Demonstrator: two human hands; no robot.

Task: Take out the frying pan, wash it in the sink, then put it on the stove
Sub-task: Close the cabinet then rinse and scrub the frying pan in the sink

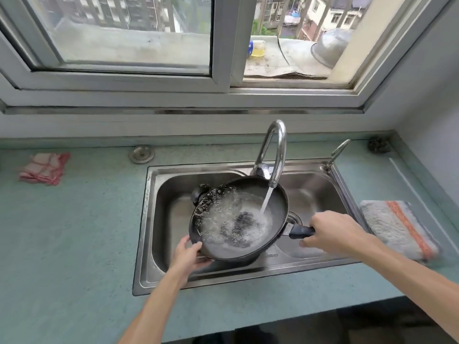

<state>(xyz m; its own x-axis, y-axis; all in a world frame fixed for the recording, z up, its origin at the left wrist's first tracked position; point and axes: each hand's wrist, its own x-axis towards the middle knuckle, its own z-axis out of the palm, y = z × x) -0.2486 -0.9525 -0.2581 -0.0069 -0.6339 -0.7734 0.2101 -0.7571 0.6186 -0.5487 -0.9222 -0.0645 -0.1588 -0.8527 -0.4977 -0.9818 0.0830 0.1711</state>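
Black frying pan (pixel 279 207) is held over the L basin of a double steel sink (pixel 248 273), its handle (pixel 301 231) pointing R across the divider. L hand (pixel 187 256) holds the near-L rim: thumb on top of the edge, fingers curled beneath. R hand (pixel 335 232) is wrapped round the end of the handle, fingers closed on it. Gooseneck faucet (pixel 273 150) is running; the water stream (pixel 267 199) lands inside the pan toward its R side, and foamy water covers the pan floor and splashes at the far-L rim. A dark clump (pixel 242 227) sits in the water mid-pan; can't tell what it is. On the pale green counter (pixel 74 232): red checked cloth (pixel 44 168) far L, round metal cap (pixel 141 154) behind the sink's L corner, grey towel w/ orange stripe (pixel 397 229) just R of the sink, dark scourer (pixel 378 145) in the back-R corner. Outside the open window, a bottle of yellow liquid (pixel 257 48) and a metal bowl (pixel 330 47) sit on the ledge.
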